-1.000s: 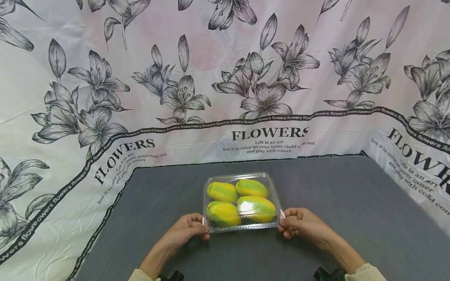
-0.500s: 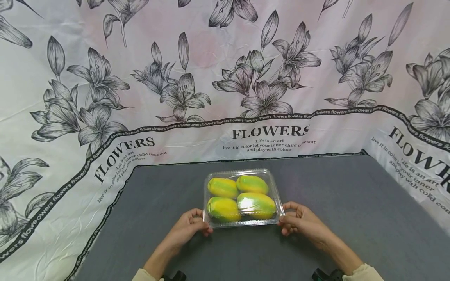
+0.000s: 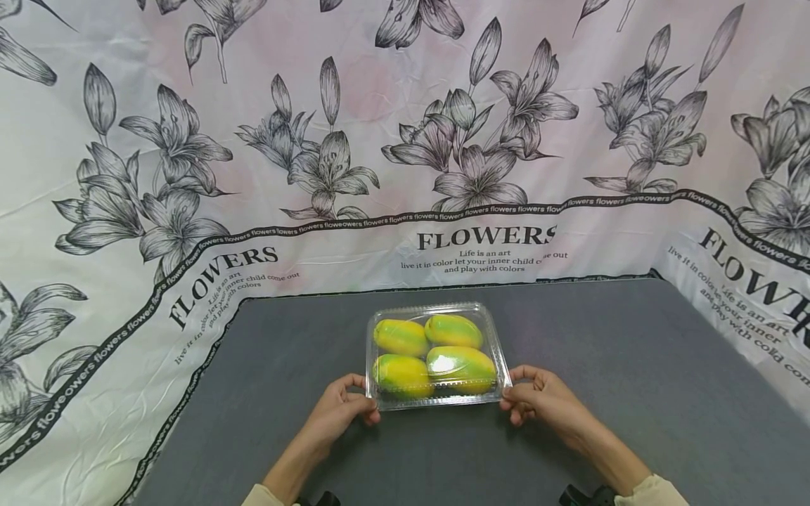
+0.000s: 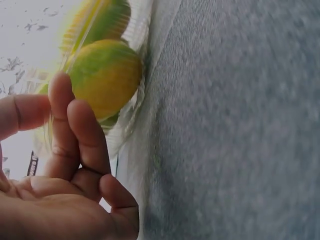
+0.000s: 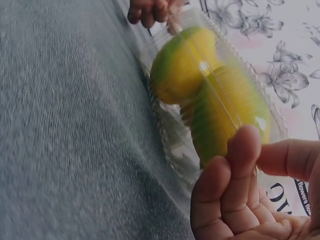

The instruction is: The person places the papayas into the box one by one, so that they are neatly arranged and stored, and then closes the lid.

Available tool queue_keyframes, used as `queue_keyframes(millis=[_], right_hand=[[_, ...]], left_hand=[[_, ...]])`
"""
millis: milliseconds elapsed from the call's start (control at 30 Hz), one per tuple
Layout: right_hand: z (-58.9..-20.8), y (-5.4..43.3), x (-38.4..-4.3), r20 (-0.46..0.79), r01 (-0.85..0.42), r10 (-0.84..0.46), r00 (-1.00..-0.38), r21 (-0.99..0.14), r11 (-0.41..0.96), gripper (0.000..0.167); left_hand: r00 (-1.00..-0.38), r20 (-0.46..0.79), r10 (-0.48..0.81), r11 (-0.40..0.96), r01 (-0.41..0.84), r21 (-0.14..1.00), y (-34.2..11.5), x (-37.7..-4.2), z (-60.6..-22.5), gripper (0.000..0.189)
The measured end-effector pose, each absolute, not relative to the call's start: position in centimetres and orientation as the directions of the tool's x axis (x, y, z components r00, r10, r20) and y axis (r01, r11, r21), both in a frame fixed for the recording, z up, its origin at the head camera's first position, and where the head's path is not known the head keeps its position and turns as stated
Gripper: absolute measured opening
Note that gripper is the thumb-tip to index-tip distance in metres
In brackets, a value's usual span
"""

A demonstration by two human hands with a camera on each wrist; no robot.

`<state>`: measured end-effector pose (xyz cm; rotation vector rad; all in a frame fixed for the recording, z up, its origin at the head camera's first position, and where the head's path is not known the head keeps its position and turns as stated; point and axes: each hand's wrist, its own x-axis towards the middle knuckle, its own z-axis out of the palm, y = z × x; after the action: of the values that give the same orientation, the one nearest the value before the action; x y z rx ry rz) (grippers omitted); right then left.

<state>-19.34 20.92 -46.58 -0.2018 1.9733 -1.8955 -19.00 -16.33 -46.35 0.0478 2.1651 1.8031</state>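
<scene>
A clear plastic clamshell box (image 3: pixel 443 402) with its lid down sits on the grey table, holding several yellow-green mangoes (image 3: pixel 462 370). My left hand (image 3: pixel 338 412) pinches the box's near left corner at the rim between thumb and fingers. At the near right corner, my right hand (image 3: pixel 547 404) pinches the rim the same way. In the left wrist view, a mango (image 4: pixel 107 77) shows through the plastic just past my fingertips. The right wrist view has mangoes (image 5: pixel 230 110) behind the clear wall, with the left hand (image 5: pixel 152 11) at the box's far end.
The grey table (image 3: pixel 285 337) spreads out on both sides of the box. Behind it and along its sides hangs a white cloth (image 3: pixel 354 260) printed with black lilies and lettering. Black wrist straps (image 3: pixel 588 495) and cream sleeves (image 3: pixel 654 492) show at the bottom.
Over the first half second, the box and both hands shifted slightly away from me along the table. Since then they have hardly moved, and both hands keep their pinch on the rim.
</scene>
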Motion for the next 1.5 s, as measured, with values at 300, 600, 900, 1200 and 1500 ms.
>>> queue_keyframes(millis=[300,600,900,1200,1500], right_hand=[[-46.6,20.6,-19.3,-0.179,0.164,-0.325,-0.929,-0.984,0.073,0.015],[-46.6,20.5,-19.2,-0.19,0.177,-0.33,-0.925,-0.982,0.069,0.014],[-46.4,20.6,-19.2,-0.199,0.183,-0.334,-0.921,-0.98,0.08,0.017],[-46.1,21.0,-19.4,-0.208,0.192,-0.345,-0.915,-0.978,0.083,0.018],[-46.3,20.9,-19.4,-0.211,0.198,-0.349,-0.913,-0.977,0.073,0.017]], left_hand=[[-0.969,-0.2,0.147,0.117,-0.184,0.976,-15.2,-18.9,-46.5,0.024],[-0.975,-0.203,0.089,0.112,-0.193,0.975,-14.9,-18.7,-46.6,0.023],[-0.963,-0.228,0.142,0.129,-0.21,0.969,-15.4,-18.6,-46.2,0.026],[-0.929,-0.281,0.242,0.236,-0.225,0.945,-16.3,-19.1,-46.1,0.018],[-0.939,-0.234,0.25,0.163,-0.198,0.967,-16.2,-19.1,-46.8,0.005]])
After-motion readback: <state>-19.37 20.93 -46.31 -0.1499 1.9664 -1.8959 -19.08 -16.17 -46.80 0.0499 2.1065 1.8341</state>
